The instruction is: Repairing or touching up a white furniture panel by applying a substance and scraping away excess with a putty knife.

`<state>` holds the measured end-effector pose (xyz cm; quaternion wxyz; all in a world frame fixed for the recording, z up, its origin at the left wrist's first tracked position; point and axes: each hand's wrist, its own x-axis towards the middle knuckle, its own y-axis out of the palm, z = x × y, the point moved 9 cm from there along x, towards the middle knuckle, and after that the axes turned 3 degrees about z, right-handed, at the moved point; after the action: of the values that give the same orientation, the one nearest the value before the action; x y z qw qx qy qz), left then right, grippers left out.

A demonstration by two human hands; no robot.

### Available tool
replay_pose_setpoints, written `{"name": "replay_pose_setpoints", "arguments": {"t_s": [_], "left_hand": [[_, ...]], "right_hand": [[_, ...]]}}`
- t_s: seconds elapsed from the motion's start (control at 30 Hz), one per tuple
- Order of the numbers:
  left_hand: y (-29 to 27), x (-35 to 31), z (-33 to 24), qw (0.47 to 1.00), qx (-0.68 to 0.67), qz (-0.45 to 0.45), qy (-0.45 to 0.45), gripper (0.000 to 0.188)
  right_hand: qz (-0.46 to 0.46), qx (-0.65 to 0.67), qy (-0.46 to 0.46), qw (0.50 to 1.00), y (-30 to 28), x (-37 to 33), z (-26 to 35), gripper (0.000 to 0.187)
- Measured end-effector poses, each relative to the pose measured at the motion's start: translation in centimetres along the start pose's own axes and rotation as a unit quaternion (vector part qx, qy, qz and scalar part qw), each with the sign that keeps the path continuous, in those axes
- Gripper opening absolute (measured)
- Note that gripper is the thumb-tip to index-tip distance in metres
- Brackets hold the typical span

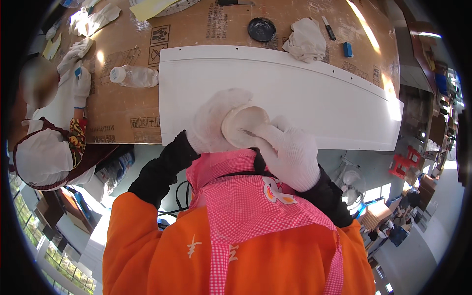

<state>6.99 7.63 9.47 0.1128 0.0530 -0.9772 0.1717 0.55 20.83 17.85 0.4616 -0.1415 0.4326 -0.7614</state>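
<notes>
My left hand (214,120), in a white knit glove, is wrapped round a shallow round white dish (237,118), tilted so its inside shows. A whitish smear coats the inside. My right hand (292,152), gloved likewise, reaches into the dish from the right with its fingers drawn together. What those fingers hold, if anything, I cannot make out. Beneath both hands lies a long white panel (290,88) with small holes along its far edge, its near edge close to my body.
Cardboard (196,29) covers the table. A clear bottle (135,76) lies left of the panel. Beyond it sit a black round lid (261,29), a crumpled cloth (306,39), a knife (328,28) and a blue block (347,49). At left, a co-worker's gloved hand (81,86) holds something blue.
</notes>
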Motion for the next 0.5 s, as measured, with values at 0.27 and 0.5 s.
{"name": "replay_pose_setpoints", "arguments": {"t_s": [0.27,0.5], "left_hand": [[2.3,-2.0,-1.1,0.991,-0.120,-0.042,-0.030,0.082],[3.4,-1.9,-3.7,0.999,-0.035,-0.013,-0.004,0.072]], "right_hand": [[-0.017,-0.038,-0.071,0.997,-0.6,-3.1,1.8,0.006],[-0.009,-0.071,-0.089,0.993,-0.3,-5.3,1.8,0.008]]}}
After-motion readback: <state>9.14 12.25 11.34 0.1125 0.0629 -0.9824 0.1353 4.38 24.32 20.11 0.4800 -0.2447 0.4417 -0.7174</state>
